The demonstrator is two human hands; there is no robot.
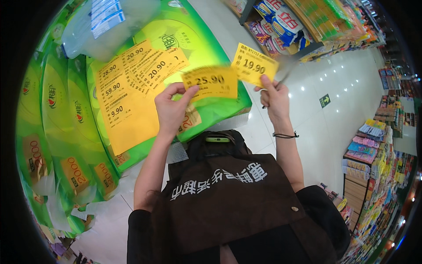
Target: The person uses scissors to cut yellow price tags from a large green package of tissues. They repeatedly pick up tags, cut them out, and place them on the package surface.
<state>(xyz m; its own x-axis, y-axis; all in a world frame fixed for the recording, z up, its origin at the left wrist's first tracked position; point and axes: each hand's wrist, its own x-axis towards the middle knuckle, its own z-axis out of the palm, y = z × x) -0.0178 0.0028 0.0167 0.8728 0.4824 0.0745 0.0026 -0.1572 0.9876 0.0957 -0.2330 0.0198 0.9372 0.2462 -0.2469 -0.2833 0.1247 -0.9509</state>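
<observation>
Between thumb and fingers my left hand [173,109] pinches a yellow paper price tag [214,84], blurred along its top edge. My right hand [275,99] holds another yellow price tag [255,64] by its lower edge. A slim tool with a grey, blade-like part [290,71] also sticks out of that hand; blur hides its exact kind. Left of my hands, a yellow sheet printed with several price tags [127,132] lies on a green plastic-wrapped tissue pack [211,46]. Loose cut price tags [156,71] overlap in a fan on the sheet.
A translucent plastic package [95,36] rests on the far end of the packs. More green tissue packs [54,109] are stacked at left. Detergent bags [285,24] fill a shelf ahead. Shop shelving [356,191] lines the right, beyond the tiled floor [306,132]. My dark apron [230,211] shows below.
</observation>
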